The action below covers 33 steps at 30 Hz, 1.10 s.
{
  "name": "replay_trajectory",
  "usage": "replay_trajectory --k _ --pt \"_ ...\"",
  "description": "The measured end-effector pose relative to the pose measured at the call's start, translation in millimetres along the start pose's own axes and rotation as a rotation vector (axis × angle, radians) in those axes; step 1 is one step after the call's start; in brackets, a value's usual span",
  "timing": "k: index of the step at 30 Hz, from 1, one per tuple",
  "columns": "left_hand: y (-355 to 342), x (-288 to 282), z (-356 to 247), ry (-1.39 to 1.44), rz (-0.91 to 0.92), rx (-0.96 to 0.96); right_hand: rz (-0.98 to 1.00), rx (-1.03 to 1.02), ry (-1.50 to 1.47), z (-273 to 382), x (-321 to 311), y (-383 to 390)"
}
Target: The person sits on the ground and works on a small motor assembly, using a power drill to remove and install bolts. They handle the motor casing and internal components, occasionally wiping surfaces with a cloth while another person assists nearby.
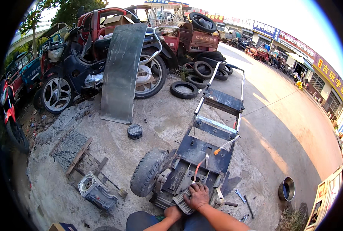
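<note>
Head cam: I've R hand (198,195) draped over finned grey part (180,198) at near end of black frame (217,157), prob. to steady it; L hand (173,213) near it, apart from R. Can't tell if either grips. Wrench (240,196) beside frame, prob. for quick reach.

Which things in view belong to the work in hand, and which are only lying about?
Probably the work: black metal wheeled frame; ribbed grey metal part; thin orange cable; silver metal wrench.
Probably lying about: grey rectangular panel; round black rubber tyres; shiny round metal bowl.
</note>
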<state>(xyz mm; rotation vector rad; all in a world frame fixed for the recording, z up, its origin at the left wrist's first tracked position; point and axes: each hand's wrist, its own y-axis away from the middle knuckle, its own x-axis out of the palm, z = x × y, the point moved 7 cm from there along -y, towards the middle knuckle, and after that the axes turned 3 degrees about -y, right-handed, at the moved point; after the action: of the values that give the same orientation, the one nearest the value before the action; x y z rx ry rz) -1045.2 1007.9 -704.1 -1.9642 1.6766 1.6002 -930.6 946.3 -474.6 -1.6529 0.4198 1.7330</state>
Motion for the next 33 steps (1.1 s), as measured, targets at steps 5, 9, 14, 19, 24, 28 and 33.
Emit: replay_trajectory --k 5,9,14,19,24,28,33 --pt "-3.2 -3.0 17.4 0.206 -0.023 0.381 0.006 -0.018 -0.074 15.3 3.2 -1.2" --pt "0.5 12.1 9.3 0.059 0.114 0.121 0.056 -0.003 -0.046 0.4 5.7 5.2" --pt "4.8 -7.2 1.5 0.037 -0.120 0.074 -0.024 -0.035 -0.062 16.7 -12.5 -1.1" --pt "5.2 -6.7 10.7 0.060 -0.123 0.044 0.090 0.060 -0.155 14.5 2.6 2.9" --pt "20.8 -44.1 21.9 0.147 -0.219 0.032 0.133 0.041 -0.205 24.0 -2.6 -5.3" --pt "78.1 -88.5 -6.1 0.300 -0.267 -0.076 0.266 0.093 -0.134 8.7 -5.5 2.5" --pt "163.3 -148.4 -55.4 0.397 -0.358 -0.020 0.319 0.166 -0.142 -22.3 -18.2 17.9"
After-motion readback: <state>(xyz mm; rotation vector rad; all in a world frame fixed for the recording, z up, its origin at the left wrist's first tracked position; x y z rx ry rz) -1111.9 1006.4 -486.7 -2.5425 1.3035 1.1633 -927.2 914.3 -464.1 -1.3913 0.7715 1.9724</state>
